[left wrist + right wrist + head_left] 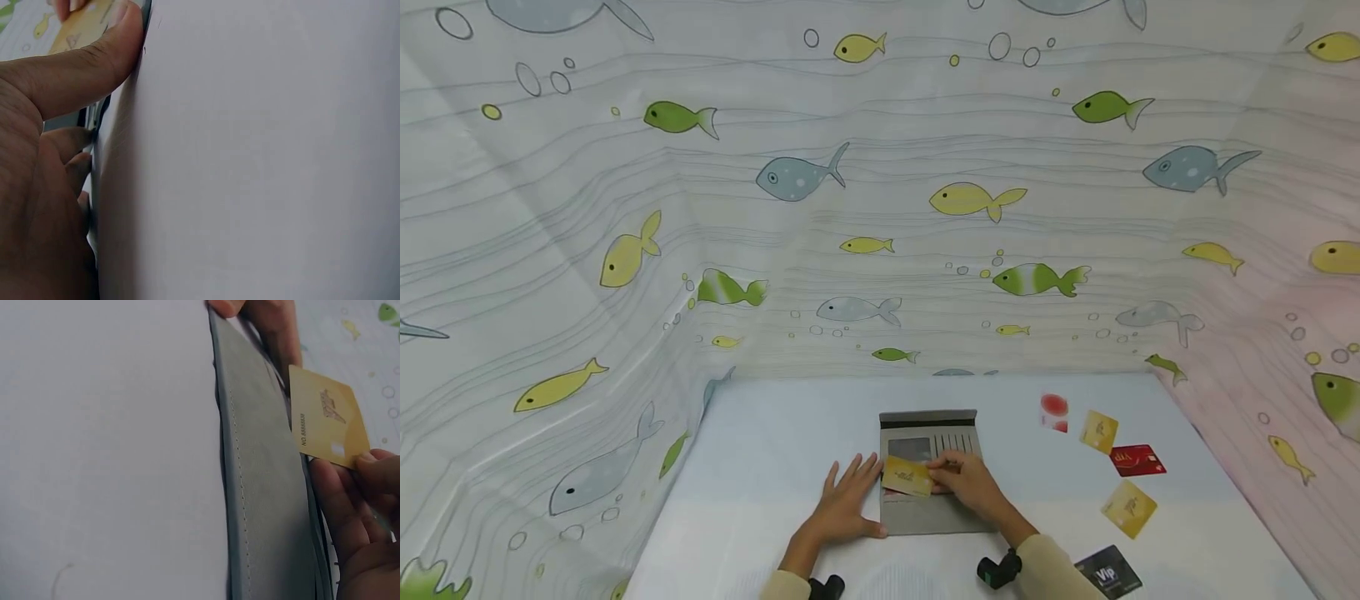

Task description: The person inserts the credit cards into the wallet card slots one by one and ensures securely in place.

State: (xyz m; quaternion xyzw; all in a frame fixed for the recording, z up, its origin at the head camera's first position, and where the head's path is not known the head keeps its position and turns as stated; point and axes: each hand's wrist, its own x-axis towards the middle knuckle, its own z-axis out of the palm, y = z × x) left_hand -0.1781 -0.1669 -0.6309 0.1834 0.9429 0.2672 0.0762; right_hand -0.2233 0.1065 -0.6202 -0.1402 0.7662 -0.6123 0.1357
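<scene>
A grey wallet (928,521) with a clear window and slots lies opened out on the white table in the head view. My right hand (966,483) pinches a gold card (906,476) by its right end, above the wallet's middle. In the right wrist view, the thumb and fingers hold one corner of that gold card (328,415), beside the wallet's stitched edge (240,450). My left hand (846,504) lies with fingers spread at the wallet's left edge. Its thumb (94,69) is stretched along the lower left corner in the left wrist view.
To the right on the table (775,467) lie a red and white card (1055,412), two gold cards (1099,432), a red card (1138,460) and a black VIP card (1108,572). A fish-patterned cloth (880,267) surrounds the table's back and sides.
</scene>
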